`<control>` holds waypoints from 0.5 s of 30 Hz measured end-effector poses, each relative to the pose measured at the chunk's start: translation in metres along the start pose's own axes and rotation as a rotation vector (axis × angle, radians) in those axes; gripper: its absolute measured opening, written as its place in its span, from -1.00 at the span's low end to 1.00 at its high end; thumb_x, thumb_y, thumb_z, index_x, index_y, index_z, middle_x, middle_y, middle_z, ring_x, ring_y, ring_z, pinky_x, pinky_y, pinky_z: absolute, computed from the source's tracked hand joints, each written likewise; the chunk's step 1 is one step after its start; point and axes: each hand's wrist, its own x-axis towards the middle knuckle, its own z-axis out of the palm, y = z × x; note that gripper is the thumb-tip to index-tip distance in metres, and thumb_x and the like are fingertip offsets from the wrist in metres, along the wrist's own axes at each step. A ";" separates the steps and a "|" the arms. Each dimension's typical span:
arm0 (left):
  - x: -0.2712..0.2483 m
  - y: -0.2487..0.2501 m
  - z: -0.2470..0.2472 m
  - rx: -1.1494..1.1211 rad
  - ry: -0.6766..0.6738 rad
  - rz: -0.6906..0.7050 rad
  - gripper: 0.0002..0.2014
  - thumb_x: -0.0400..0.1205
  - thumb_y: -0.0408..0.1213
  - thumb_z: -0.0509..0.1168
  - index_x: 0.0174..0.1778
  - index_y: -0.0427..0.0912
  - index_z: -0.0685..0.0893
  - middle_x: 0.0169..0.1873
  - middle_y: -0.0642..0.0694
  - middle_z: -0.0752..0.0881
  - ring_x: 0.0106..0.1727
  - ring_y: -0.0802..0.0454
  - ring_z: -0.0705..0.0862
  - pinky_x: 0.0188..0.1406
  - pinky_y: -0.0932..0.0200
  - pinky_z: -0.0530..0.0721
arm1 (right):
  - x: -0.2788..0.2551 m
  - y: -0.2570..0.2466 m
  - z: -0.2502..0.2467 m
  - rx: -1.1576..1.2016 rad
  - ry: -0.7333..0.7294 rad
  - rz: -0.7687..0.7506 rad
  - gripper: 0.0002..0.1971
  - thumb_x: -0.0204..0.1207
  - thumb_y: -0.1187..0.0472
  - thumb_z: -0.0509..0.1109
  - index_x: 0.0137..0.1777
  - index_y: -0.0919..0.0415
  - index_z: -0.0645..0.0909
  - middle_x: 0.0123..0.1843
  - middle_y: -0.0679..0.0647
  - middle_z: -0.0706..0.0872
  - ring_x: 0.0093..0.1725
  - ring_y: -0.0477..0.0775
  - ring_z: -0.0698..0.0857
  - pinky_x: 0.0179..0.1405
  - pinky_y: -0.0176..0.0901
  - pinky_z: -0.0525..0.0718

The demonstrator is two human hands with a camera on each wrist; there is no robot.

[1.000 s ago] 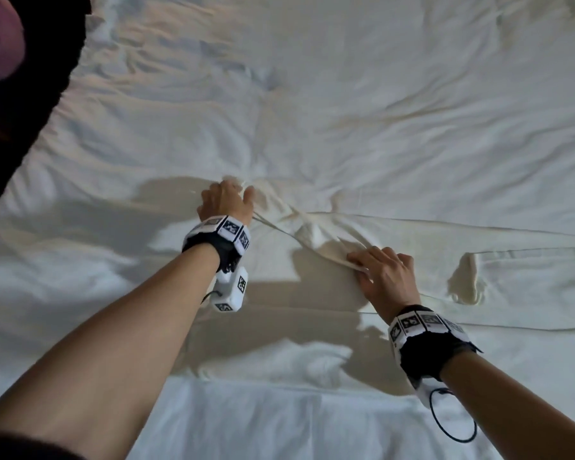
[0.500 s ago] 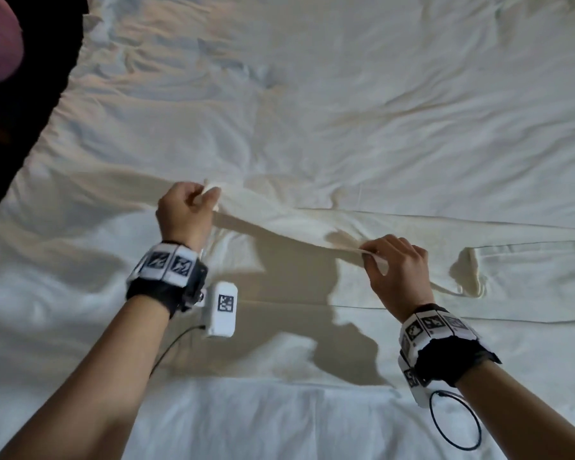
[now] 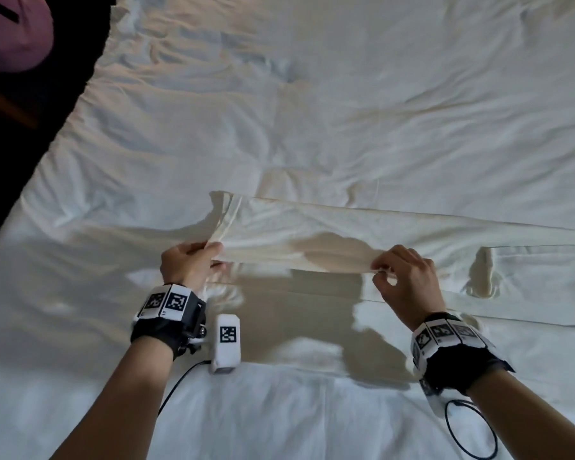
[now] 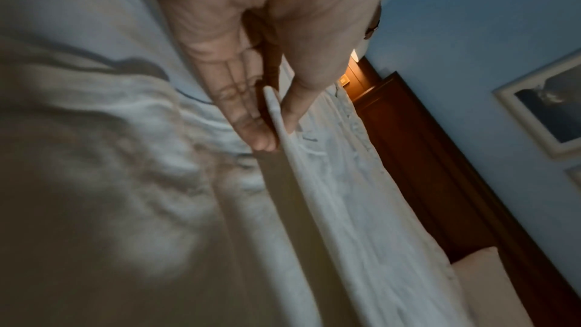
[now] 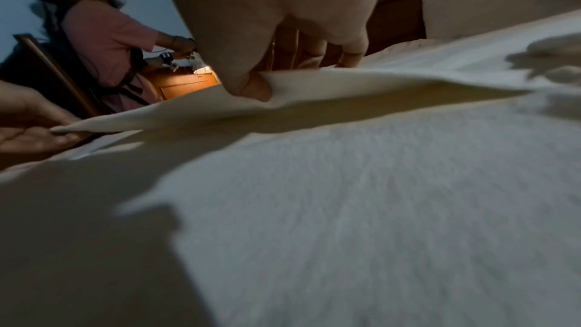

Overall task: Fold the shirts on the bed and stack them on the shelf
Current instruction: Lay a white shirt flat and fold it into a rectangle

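A cream shirt (image 3: 362,227) lies spread across the white bed sheet (image 3: 312,94), running off to the right. My left hand (image 3: 210,255) pinches one end of a lifted fold of the shirt between thumb and fingers (image 4: 261,138). My right hand (image 3: 380,268) pinches the same fold farther right, thumb (image 5: 251,86) under the cloth edge. The fold (image 3: 296,260) is stretched taut between both hands, raised a little above the shirt's lower layer and casting a shadow on it. In the right wrist view the cream shirt (image 5: 346,83) rises toward my left hand (image 5: 47,131).
The bed's left edge (image 3: 47,154) drops to a dark floor. A pink object (image 3: 10,31) sits at the top left. A wooden headboard (image 4: 440,158) and pillow (image 5: 487,4) lie beyond the shirt; another person (image 5: 100,41) in pink stands by a lit wooden cabinet (image 5: 185,83).
Both hands have pulled the pinched fold toward me and lifted it; the left hand moved down and right, the right hand moved right. The fold now stretches flat between them.
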 end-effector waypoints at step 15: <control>-0.063 -0.024 0.072 0.991 -0.118 0.957 -0.30 0.60 0.20 0.15 0.58 -0.16 0.38 0.62 -0.24 0.30 0.65 -0.25 0.21 0.55 -0.29 0.17 | -0.021 0.001 0.010 -0.196 -0.432 0.133 -0.06 0.42 -0.35 0.11 0.68 -0.16 -0.33 0.68 -0.19 -0.47 0.65 0.00 -0.47 0.49 0.42 -0.48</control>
